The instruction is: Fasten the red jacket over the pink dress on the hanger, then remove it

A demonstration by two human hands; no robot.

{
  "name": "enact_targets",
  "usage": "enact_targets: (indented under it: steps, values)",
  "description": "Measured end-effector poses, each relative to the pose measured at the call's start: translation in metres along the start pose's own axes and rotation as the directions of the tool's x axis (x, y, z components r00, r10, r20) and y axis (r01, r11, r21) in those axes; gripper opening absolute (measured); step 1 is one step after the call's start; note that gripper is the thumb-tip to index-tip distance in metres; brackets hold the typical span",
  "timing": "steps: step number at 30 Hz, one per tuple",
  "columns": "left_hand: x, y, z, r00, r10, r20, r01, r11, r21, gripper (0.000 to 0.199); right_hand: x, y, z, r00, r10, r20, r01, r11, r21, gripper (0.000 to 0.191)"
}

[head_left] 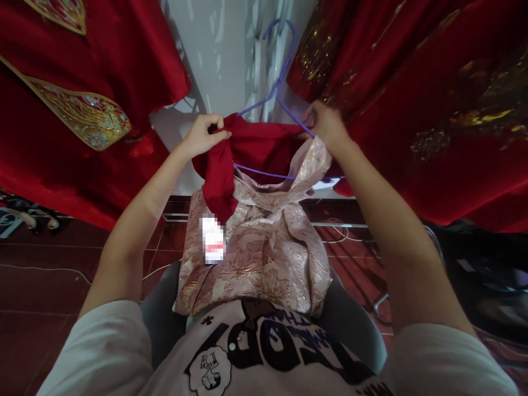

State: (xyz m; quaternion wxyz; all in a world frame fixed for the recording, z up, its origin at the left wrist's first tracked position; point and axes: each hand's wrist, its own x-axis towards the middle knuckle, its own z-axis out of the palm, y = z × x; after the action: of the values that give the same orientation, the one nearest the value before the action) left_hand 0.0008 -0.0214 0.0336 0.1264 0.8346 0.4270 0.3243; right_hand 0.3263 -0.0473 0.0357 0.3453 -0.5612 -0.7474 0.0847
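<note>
A purple wire hanger stands hook-up in front of me, with red cloth along its upper part. My left hand pinches the red cloth at the hanger's left side. A pink-and-gold brocade garment spreads from the hanger down to my body, its right shoulder strap looped up by the hanger's right end. There my right hand is closed at the top of that strap; its fingertips are partly hidden and blurred. A white tag, pixelated, hangs at the lower end of the red cloth.
Red garments with gold embroidery hang close on the left and right. Behind the hanger is a pale wall. Cables run over the red tiled floor. A dark object stands at the right.
</note>
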Motion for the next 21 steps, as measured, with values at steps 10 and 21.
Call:
enact_targets:
  steps: [10, 21]
  values:
    - [-0.003, -0.001, 0.016, 0.997, 0.079, -0.004, -0.078, 0.993, 0.093, 0.019, -0.037, 0.028, -0.054, 0.928, 0.179, -0.325, -0.29, 0.898, -0.332, 0.018]
    - [-0.027, 0.018, 0.018, 0.988, 0.155, -0.03, -0.14, 0.949, 0.282, 0.02, -0.078, -0.007, -0.071, 0.976, 0.208, -0.07, -0.219, 0.92, -0.326, 0.026]
